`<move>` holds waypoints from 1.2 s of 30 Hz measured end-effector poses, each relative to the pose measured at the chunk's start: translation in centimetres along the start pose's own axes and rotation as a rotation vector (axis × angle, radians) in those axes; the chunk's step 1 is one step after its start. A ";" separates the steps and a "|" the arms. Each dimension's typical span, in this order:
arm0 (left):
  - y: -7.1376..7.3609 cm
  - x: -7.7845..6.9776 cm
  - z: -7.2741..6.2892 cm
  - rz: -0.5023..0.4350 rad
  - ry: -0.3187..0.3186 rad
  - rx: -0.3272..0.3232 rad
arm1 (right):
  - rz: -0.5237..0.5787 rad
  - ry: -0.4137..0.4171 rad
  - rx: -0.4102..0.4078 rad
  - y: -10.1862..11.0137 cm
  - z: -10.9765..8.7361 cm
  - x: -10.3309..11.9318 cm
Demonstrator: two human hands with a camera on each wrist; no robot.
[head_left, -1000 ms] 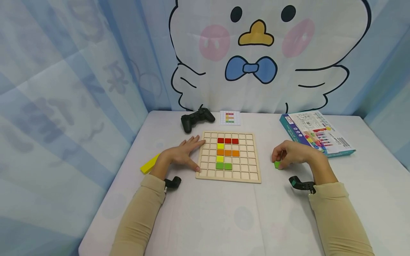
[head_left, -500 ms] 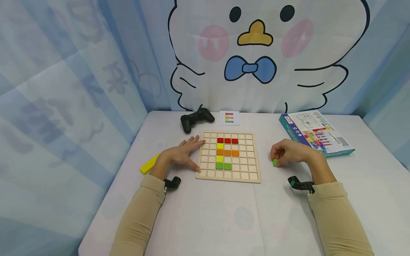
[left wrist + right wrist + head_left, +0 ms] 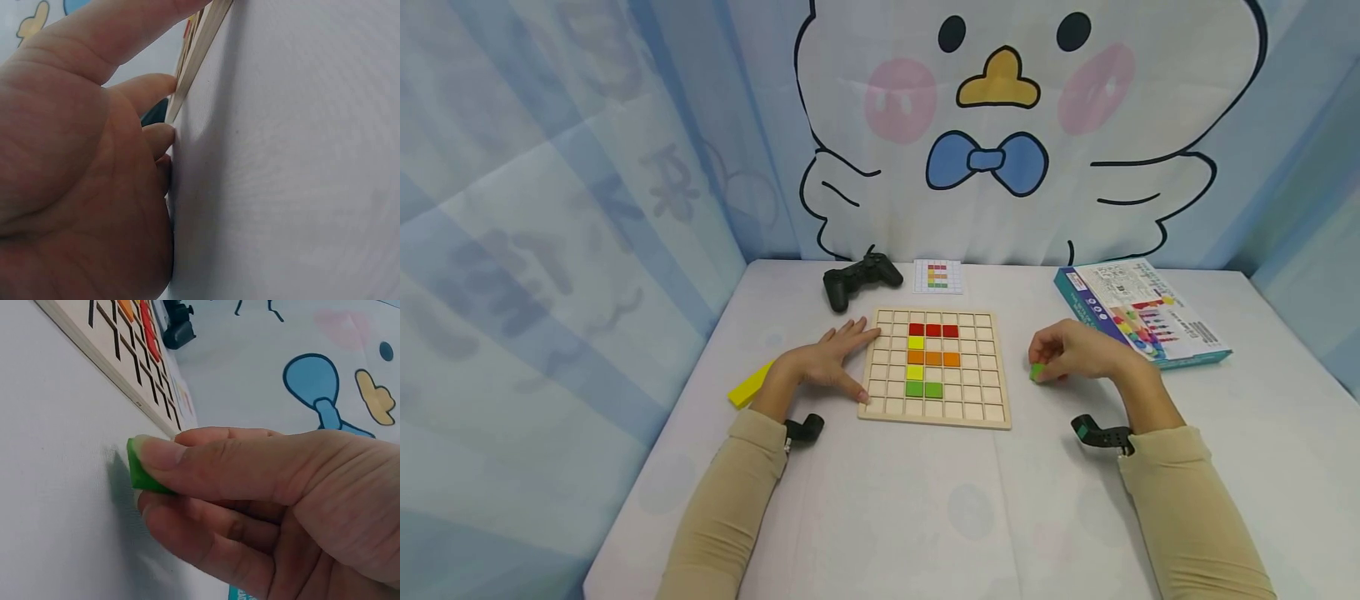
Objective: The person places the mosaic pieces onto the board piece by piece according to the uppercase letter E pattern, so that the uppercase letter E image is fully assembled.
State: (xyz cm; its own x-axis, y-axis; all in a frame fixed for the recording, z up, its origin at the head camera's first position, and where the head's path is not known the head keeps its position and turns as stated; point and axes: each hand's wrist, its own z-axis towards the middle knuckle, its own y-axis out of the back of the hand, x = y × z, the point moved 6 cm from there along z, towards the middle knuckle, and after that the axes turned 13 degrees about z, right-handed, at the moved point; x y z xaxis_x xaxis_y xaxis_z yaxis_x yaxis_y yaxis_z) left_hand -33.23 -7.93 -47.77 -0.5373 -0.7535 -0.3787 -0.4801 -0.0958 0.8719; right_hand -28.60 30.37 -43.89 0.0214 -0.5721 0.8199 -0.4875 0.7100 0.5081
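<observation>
A wooden grid board lies on the table with red, yellow, orange and green blocks in some of its cells. Spread along the board's left edge, my left hand touches the frame with its thumb and index finger. To the right of the board, my right hand pinches a small green block between thumb and fingers. In the right wrist view the block sits just off the tabletop, with a shadow beside it. Part of the block is hidden behind the thumb.
A yellow bar lies left of my left wrist. Behind the board are a black game controller and a small pattern card. A flat box lies at the back right, beyond my right hand.
My right hand has moved slightly left and away from me, carrying the green block nearer the board. The left hand and the board have stayed in place.
</observation>
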 end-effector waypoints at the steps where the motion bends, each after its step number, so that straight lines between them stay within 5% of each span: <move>1: 0.0 0.0 0.0 0.001 0.000 0.000 | 0.009 0.010 -0.008 0.0 0.1 0.1; 24: 0.0 0.1 0.1 -0.003 0.007 0.002 | 0.028 0.184 -0.158 -1.4 1.4 3.1; 36: -0.1 0.1 0.1 -0.007 0.015 0.005 | 0.032 0.221 -0.134 -4.1 2.9 4.4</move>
State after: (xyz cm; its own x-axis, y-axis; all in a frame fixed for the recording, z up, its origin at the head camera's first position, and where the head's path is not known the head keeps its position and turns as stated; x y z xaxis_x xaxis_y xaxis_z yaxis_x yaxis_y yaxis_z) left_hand -33.29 -7.92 -47.87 -0.5233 -0.7625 -0.3805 -0.4876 -0.0982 0.8675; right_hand -29.06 23.74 -43.12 0.2053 -0.4552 0.8664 -0.3717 0.7826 0.4993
